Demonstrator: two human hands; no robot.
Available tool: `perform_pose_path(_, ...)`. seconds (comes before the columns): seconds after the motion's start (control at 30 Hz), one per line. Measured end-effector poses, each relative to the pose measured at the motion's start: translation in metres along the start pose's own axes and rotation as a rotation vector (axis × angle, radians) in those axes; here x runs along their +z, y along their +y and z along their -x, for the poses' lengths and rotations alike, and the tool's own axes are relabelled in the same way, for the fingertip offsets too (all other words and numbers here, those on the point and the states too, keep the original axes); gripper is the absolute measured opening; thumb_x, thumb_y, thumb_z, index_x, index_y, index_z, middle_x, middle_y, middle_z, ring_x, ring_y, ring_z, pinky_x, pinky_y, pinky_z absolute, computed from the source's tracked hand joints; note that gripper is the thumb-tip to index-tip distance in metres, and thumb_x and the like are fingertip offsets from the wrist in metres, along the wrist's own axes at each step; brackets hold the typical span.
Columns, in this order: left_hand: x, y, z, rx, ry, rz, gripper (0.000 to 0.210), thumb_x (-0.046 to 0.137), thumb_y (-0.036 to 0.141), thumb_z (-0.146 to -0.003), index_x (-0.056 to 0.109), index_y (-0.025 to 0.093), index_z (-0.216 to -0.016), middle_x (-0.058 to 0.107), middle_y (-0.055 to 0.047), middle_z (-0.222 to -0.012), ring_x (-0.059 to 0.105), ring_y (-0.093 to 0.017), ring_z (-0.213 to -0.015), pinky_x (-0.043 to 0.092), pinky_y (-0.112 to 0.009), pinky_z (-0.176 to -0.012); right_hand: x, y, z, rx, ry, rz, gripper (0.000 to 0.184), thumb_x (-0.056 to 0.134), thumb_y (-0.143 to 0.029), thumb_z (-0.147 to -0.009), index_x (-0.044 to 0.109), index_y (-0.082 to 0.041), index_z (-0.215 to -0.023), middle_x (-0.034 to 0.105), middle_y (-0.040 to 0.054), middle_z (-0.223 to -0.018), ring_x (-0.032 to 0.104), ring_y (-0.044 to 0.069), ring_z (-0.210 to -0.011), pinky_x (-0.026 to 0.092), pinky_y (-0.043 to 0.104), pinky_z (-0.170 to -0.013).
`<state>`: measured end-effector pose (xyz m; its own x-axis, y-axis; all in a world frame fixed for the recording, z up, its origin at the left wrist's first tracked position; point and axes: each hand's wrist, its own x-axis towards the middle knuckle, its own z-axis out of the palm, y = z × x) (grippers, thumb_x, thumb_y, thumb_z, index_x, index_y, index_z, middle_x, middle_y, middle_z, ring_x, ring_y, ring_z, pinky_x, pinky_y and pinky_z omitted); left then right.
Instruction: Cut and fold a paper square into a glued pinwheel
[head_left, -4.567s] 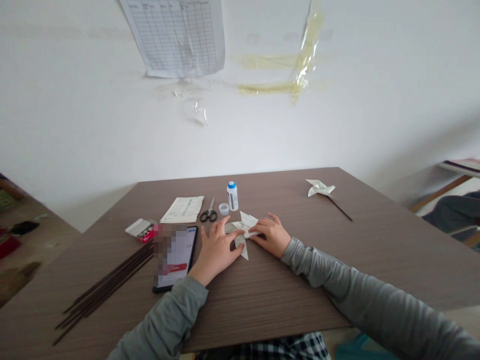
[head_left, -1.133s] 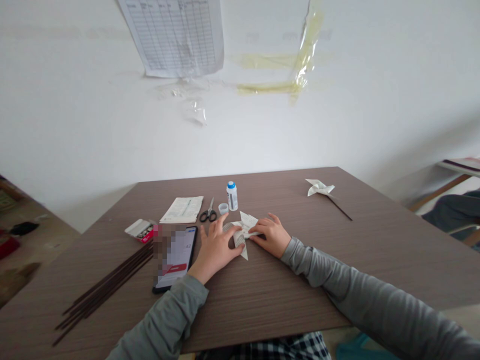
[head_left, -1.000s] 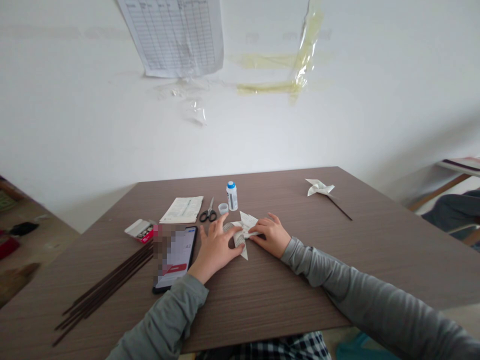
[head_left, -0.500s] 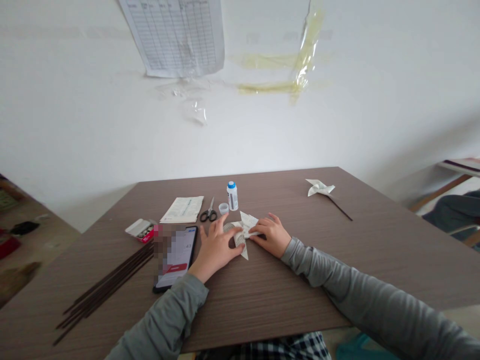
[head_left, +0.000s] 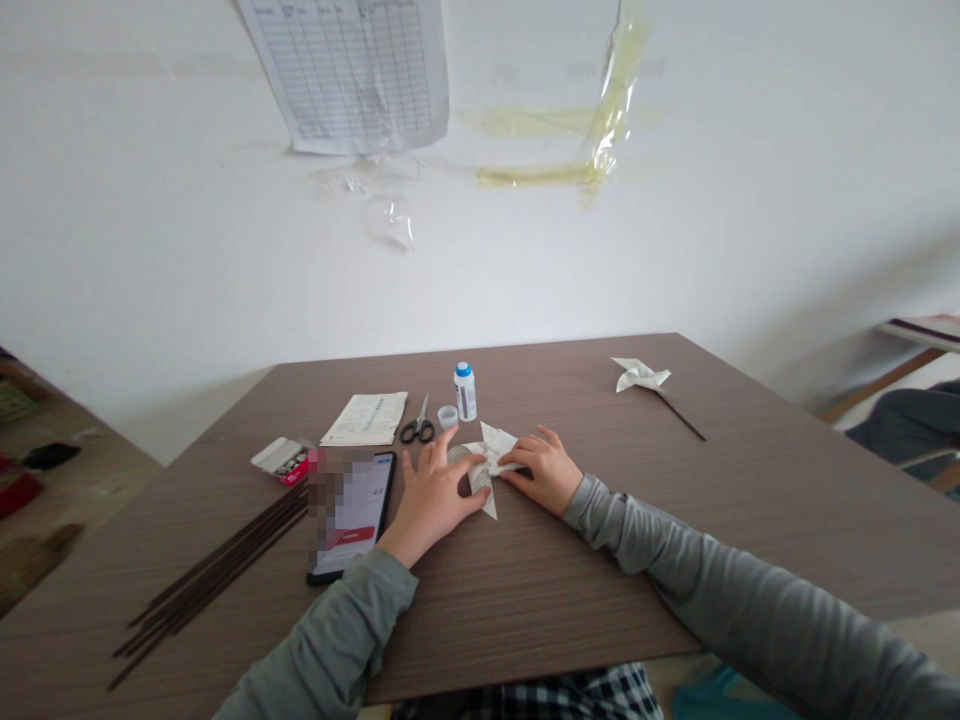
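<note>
Little has changed over the last few seconds: both hands keep nearly the same places over the paper pinwheel point(head_left: 495, 440). The one difference noted is slight: the left forefinger sits a touch further back from the pinwheel's centre. This is judged a steadying hold, not a regrip.

The pinwheel lies on the tabletop point(head_left: 562, 600), between the two hands and directly under their fingertips. One printed blade points away from the person; another points towards the person, below the left thumb.

Left hand point(head_left: 435, 500): thumb and forefinger stand slightly parted, both touching the paper near its centre, the other fingers spread. Whether this grip pinches the paper or only presses it cannot be told. Right hand point(head_left: 546, 470): thumb and forefinger are drawn nearly together on the folded paper right of centre; this grip appears to have hold of it.

The white bottle point(head_left: 465, 393) stands upright just beyond the work, the scissors point(head_left: 418, 430) near it. A second pinwheel point(head_left: 637, 375), on a stick, lies well apart.
</note>
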<state>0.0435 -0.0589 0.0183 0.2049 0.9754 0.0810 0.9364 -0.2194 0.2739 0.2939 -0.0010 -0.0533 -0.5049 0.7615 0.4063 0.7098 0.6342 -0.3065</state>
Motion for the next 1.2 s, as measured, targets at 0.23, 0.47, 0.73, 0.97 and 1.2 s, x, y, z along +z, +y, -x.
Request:
perform_pose_path(0.23,-0.0031,0.0021,-0.0005,-0.023,-0.046,-0.012,0.042,0.097,0.039,-0.113,0.097,0.04,-0.155,0.053,-0.016,-0.209,0.05,-0.058,-0.191,0.028,-0.1,-0.153,-0.0025,-0.0023,-0.0012,0.025,-0.004,-0.017,0.019,0.089,-0.027,-0.115,0.101,-0.036,-0.126,0.095,0.0079,-0.118,0.09,0.036,-0.119,0.053,0.071,-0.144)
perform_pose_path(0.47,0.001,-0.0017,-0.0013,-0.025,-0.014,0.007,0.048,0.1,0.04,-0.11,0.095,0.039,-0.158,0.054,-0.016,-0.207,0.053,-0.057,-0.189,0.032,-0.096,-0.154,-0.0015,-0.0027,-0.0013,0.041,-0.026,-0.028,0.019,0.087,-0.028,-0.117,0.101,-0.035,-0.128,0.096,0.0094,-0.124,0.089,0.036,-0.123,0.05,0.074,-0.146)
perform_pose_path(0.73,0.0048,-0.005,-0.0025,-0.005,0.012,0.027,0.045,0.103,0.039,-0.108,0.096,0.04,-0.152,0.056,-0.014,-0.206,0.054,-0.056,-0.189,0.035,-0.094,-0.154,-0.0013,-0.0016,-0.0007,0.027,-0.005,-0.012,0.017,0.09,-0.029,-0.116,0.101,-0.036,-0.127,0.096,0.0078,-0.12,0.09,0.034,-0.12,0.053,0.071,-0.145)
perform_pose_path(0.97,0.0026,-0.0039,-0.0012,-0.016,-0.002,0.056,0.036,0.1,0.037,-0.109,0.1,0.039,-0.145,0.057,-0.014,-0.205,0.055,-0.057,-0.187,0.03,-0.098,-0.154,-0.0005,0.0,-0.0006,0.012,0.005,-0.017,0.018,0.088,-0.03,-0.117,0.101,-0.037,-0.127,0.096,0.0077,-0.12,0.09,0.034,-0.12,0.054,0.071,-0.144)
perform_pose_path(1.2,0.0023,-0.0039,-0.0022,-0.018,-0.026,0.017,0.037,0.099,0.04,-0.111,0.099,0.041,-0.148,0.056,-0.015,-0.206,0.052,-0.056,-0.19,0.031,-0.098,-0.154,-0.0001,-0.0014,-0.001,0.031,-0.008,-0.021,0.017,0.089,-0.029,-0.118,0.101,-0.034,-0.128,0.096,0.0092,-0.121,0.09,0.034,-0.12,0.052,0.073,-0.145)
